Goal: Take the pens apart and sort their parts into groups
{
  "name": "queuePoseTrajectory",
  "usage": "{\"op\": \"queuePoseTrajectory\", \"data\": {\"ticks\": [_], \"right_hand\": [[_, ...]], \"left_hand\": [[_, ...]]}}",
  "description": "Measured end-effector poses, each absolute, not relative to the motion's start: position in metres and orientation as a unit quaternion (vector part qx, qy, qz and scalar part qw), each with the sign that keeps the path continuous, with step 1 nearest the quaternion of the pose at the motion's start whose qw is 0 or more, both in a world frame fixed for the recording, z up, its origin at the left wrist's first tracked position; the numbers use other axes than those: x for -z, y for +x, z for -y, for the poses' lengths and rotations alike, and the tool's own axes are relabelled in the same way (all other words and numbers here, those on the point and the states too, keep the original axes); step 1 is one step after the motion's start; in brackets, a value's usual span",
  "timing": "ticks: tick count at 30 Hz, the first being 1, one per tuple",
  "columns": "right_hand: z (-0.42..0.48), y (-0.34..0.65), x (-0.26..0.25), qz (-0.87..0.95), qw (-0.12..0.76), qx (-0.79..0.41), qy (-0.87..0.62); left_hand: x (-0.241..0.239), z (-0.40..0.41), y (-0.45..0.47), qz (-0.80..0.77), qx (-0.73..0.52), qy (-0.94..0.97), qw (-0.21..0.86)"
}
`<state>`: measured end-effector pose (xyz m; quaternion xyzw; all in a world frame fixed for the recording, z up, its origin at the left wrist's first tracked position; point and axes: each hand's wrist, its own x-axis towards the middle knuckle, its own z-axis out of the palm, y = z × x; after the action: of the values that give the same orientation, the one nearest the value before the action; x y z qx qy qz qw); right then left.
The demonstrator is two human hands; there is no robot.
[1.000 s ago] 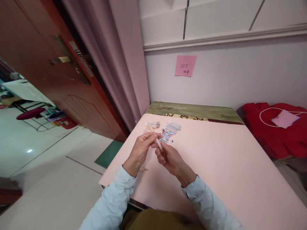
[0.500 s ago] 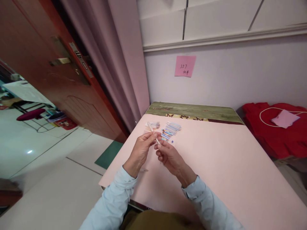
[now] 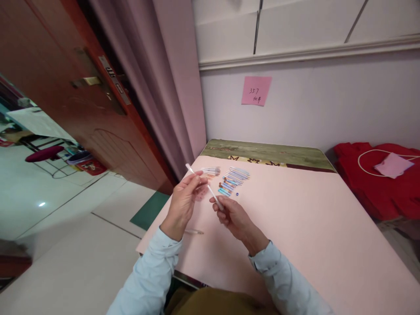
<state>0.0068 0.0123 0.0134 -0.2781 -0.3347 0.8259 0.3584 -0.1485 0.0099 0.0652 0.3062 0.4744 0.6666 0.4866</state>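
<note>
My left hand (image 3: pixel 183 197) is closed round a whitish pen barrel (image 3: pixel 189 167), whose upper end sticks out past the thumb. Its lower part is hidden by the fingers. In my right hand (image 3: pixel 231 214) a slim white pen piece (image 3: pixel 213 193) is pinched, its tip pointing up and left toward the left hand. A small gap separates the two parts. Behind the hands lie a bunch of pale pens (image 3: pixel 211 171) and a fanned row of blue pens (image 3: pixel 234 179). One pale pen (image 3: pixel 196 232) rests by my left wrist.
The pink-covered table (image 3: pixel 295 227) carries a small round blue piece (image 3: pixel 237 194) near the blue pens. A red cloth (image 3: pixel 361 197) with a pink note lies at the right. The wooden door (image 3: pixel 108 131) and a curtain (image 3: pixel 170 87) stand at the left.
The hands were together on one white pen; now they are apart, each with a part of it. My left hand has moved left, uncovering more of the pen on the table.
</note>
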Motion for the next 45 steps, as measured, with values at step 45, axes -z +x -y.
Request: {"op": "queuePoseTrajectory", "data": {"ticks": [45], "right_hand": [[-0.030, -0.056, 0.038, 0.871, 0.153, -0.253, -0.393]], "left_hand": [[0.035, 0.000, -0.236, -0.661, -0.580, 0.180, 0.441]]}}
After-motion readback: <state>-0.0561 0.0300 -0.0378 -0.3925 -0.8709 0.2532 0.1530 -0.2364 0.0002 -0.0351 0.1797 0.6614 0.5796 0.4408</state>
